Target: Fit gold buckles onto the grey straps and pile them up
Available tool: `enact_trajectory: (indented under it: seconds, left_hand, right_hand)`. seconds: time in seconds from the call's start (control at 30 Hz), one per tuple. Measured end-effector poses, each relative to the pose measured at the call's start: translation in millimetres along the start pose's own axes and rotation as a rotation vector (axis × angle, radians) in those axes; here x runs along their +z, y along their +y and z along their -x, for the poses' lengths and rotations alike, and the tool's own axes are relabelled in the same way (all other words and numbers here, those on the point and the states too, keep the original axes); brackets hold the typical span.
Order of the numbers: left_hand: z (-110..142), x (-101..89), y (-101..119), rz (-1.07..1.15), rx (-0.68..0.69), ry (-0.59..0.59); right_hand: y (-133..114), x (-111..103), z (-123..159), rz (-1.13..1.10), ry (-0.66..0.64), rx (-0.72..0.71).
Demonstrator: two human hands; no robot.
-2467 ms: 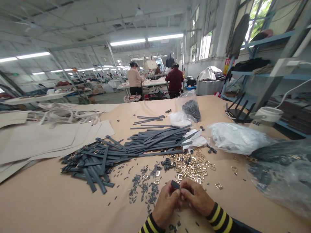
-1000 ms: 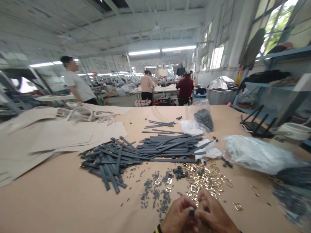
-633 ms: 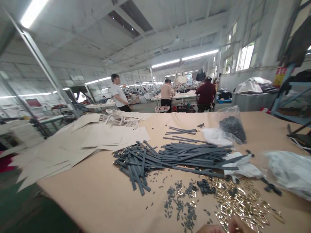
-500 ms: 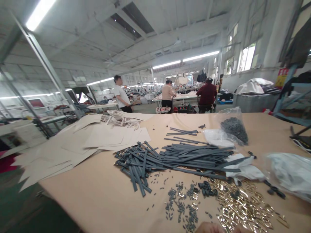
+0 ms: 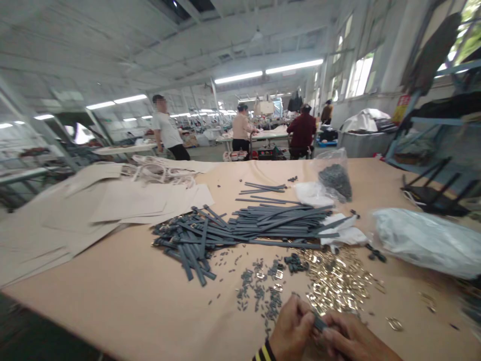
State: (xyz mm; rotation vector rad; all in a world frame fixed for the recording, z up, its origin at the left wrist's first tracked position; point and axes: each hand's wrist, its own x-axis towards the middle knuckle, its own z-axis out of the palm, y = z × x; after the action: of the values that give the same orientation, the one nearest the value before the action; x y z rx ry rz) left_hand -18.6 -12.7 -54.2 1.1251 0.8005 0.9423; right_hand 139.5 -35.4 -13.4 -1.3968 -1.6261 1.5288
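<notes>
Left hand [image 5: 290,328]: closed on the dark strip [image 5: 319,322], near-left of the gold buckles [image 5: 333,285].
Right hand [image 5: 351,337]: fingers gripping it too.
Strip: between the hands, nearside of the buckles; long axis slanting from far left to near right, ends hidden.

Flat dark-grey strip [image 5: 319,321]: is looking matt between left hand [image 5: 291,326] and right hand [image 5: 346,334]
Gold rectangular metal buckles [image 5: 338,283]: are gleaming beyond right hand
</notes>
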Motion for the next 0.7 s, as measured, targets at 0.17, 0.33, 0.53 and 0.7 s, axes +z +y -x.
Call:
enact_trajectory:
  seconds: [0.17, 0.33, 0.53, 0.7]
  left_hand:
    - [0.6, -1.9, 4.3, 0.003, -0.073, -0.097]
    - [-2.8, -2.3, 1.3, -0.189, -0.267, -0.198]
    - [-7.8, 6.7, -2.5, -0.172, -0.307, -0.138]
    - [-7.9, 9.9, 1.7, -0.114, -0.315, -0.120]
  right_hand:
    - [5.1, 0.7, -0.9, -0.041, -0.002, -0.037]
    - [13.0, 3.1, -1.8, 0.220, 0.153, -0.054]
    - [8.6, -11.1, 5.3, 0.447, 0.221, -0.147]
    - [10.4, -45.7, 15.5, 0.399, 0.339, -0.111]
